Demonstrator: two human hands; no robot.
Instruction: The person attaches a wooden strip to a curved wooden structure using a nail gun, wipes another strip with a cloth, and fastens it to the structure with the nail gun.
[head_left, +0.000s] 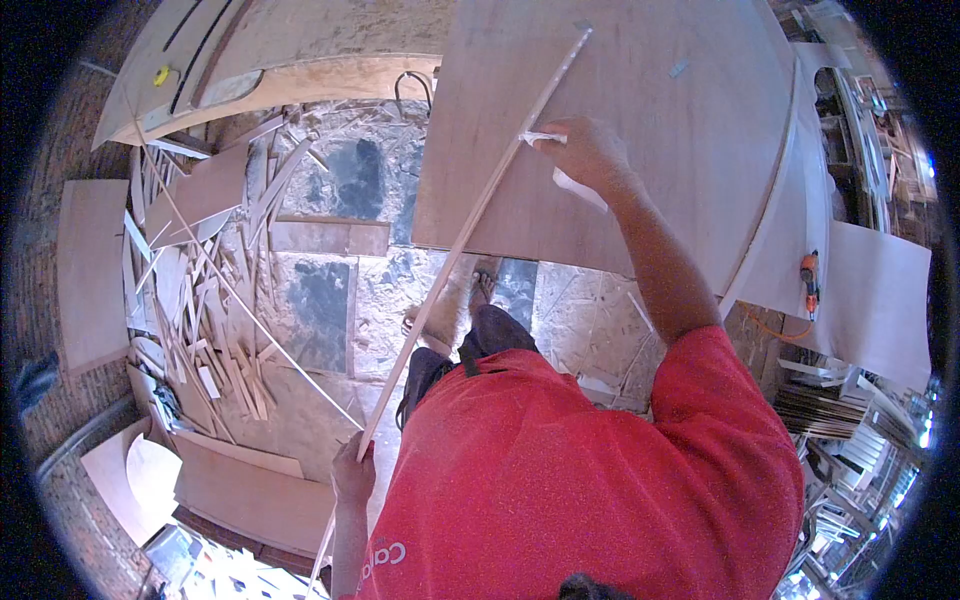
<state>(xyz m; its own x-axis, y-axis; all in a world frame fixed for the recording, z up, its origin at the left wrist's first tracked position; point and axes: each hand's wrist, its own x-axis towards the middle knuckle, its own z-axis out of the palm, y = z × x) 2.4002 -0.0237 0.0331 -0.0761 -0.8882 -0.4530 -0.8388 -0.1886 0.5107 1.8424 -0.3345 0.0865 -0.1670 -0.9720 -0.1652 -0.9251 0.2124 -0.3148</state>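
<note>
A long, thin wooden strip [470, 220] slants across the view, its far end over a large plywood sheet [700, 130]. My left hand [353, 472] is closed around the strip low down by my left side. Farther up, my right hand [585, 152] pinches a crumpled white cloth [543, 137] against the strip; it may be paper. More white material [580, 188] shows beneath that hand, over the sheet. The strip's near end passes below my left hand toward the bottom edge.
Offcuts [215, 320] lie heaped on the dusty floor at left, with another thin strip [250, 310] crossing above them. A curved board [350, 80] and yellow tape measure [161, 75] are at upper left. An orange power tool [809, 285] with a cord rests at right.
</note>
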